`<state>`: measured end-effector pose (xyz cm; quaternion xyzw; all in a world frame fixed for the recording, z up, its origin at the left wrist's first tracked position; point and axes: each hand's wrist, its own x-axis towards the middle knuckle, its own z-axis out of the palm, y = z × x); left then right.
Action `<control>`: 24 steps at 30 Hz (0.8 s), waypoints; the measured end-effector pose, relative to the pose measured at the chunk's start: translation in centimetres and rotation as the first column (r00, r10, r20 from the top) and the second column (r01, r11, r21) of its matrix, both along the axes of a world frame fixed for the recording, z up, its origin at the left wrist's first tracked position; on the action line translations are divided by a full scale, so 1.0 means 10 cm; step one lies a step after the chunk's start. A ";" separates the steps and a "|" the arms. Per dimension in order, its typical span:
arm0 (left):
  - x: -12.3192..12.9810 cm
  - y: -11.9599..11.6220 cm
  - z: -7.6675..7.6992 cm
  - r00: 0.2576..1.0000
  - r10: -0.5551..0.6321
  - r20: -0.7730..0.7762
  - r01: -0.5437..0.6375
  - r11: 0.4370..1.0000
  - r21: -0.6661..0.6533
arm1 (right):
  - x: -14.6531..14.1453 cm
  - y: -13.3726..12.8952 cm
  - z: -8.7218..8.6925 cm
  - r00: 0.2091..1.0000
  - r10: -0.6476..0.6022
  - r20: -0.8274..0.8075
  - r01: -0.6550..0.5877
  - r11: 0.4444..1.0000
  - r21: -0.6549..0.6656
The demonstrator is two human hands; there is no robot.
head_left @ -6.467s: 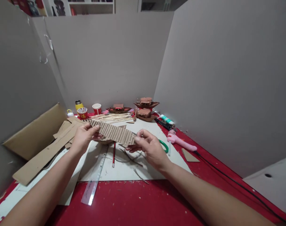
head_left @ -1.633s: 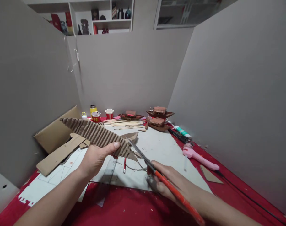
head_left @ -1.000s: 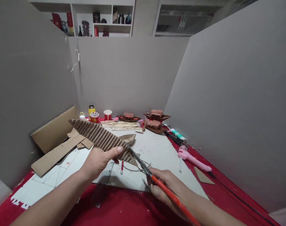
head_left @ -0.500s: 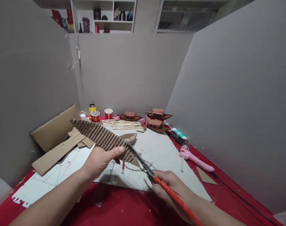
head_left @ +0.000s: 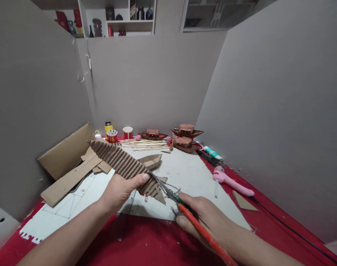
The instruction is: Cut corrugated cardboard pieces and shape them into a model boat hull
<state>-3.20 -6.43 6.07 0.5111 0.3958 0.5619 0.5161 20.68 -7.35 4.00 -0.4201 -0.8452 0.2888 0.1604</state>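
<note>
A pointed, leaf-shaped piece of corrugated cardboard [head_left: 121, 159] is pinched in my left hand [head_left: 121, 188], its thumb on top of the ridges. My right hand [head_left: 198, 214] grips scissors with red handles [head_left: 198, 227]. Their blades lie along the cardboard's right edge, near its lower tip. Behind the held piece, a small cardboard boat shape [head_left: 151, 161] rests on the white sheet [head_left: 182, 166]. Part of a pencil [head_left: 146, 198] shows beneath the cardboard.
Cardboard strips [head_left: 71, 181] and a leaning board [head_left: 65, 151] are at left. Thin sticks [head_left: 146, 143], paper cups [head_left: 127, 132] and model boats [head_left: 185, 142] line the back. A pink glue gun [head_left: 235, 185] with a black cord lies right, beside a cardboard triangle [head_left: 244, 201].
The cardboard's lower tip has shifted slightly down and right, and its far tip a little right. The scissor blades look closer together. The view has shifted slightly.
</note>
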 end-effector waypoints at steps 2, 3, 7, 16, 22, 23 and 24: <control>0.02 0.00 -0.02 1.000 0.002 -0.010 -0.002 1.000 -0.011 | 0.01 -0.01 0.02 0.999 -0.023 0.049 0.020 0.999 0.049; 0.03 0.00 -0.03 1.000 0.006 -0.013 -0.006 1.000 -0.011 | 0.01 -0.01 0.01 0.998 -0.034 0.058 0.030 0.998 0.063; 0.05 -0.01 -0.03 0.999 0.017 -0.036 -0.017 1.000 -0.016 | 0.03 -0.02 -0.03 0.994 -0.077 0.072 0.071 0.994 0.080; 0.08 0.01 -0.12 0.998 -0.057 0.008 0.057 0.998 -0.010 | 0.04 0.01 -0.23 0.993 -0.093 -0.071 0.098 0.993 0.070; 0.12 0.00 -0.08 0.992 -0.099 0.078 0.100 0.995 -0.006 | 0.01 0.01 -0.28 0.948 -0.104 -0.301 0.108 0.994 -0.004; 0.12 0.00 -0.07 0.991 -0.094 0.092 0.095 0.995 -0.008 | 0.00 0.00 -0.25 0.922 -0.132 -0.365 0.126 0.991 -0.040; 0.12 0.00 -0.06 0.991 -0.089 0.104 0.091 0.996 -0.009 | -0.01 0.00 -0.22 0.888 -0.167 -0.429 0.143 0.986 -0.089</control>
